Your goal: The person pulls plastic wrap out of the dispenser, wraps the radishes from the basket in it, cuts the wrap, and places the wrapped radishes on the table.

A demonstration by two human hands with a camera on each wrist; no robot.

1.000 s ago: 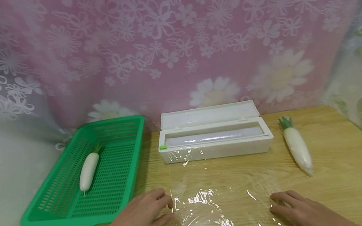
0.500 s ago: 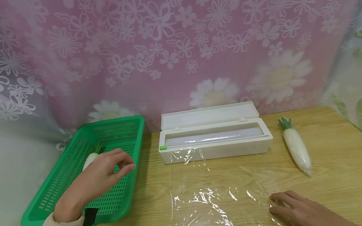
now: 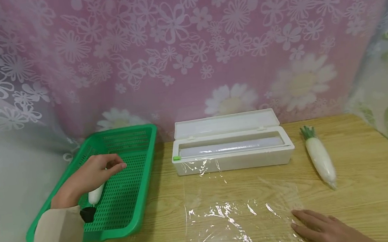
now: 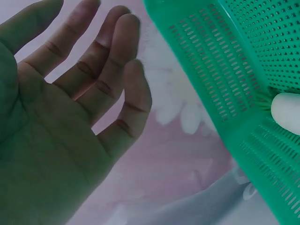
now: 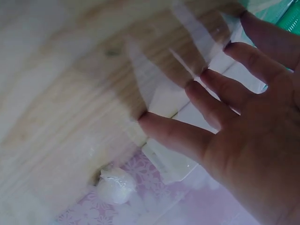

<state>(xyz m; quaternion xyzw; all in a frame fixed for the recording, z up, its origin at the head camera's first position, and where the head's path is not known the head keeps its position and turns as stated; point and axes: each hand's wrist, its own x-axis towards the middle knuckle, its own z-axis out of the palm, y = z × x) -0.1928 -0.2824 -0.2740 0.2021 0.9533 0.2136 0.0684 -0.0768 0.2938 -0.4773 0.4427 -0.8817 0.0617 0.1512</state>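
Note:
My left hand [image 3: 97,174] hovers over the green basket [image 3: 138,216], above a white radish [image 3: 96,194] that it partly covers in the head view. Its fingers are loosely bent with nothing between them, and the left wrist view shows the bare palm [image 4: 51,140] beside the basket. My right hand [image 3: 325,227] rests with its fingertips on the right edge of a sheet of clear plastic wrap [image 3: 238,218] spread over the table. In the right wrist view its fingers [image 5: 211,110] are spread and nearly straight, tips touching the film.
An open white dispenser box [image 3: 234,162] holding a roll of film [image 3: 231,147] stands at the back middle; the sheet runs forward from it. A second radish [image 3: 320,159], wrapped in film, lies to the right on the wooden table [image 3: 371,181]. A flowered curtain [image 3: 188,59] hangs behind.
My left hand has left the film's left edge and moved left and up to over the radish in the basket. My right hand has stayed at the film's right edge.

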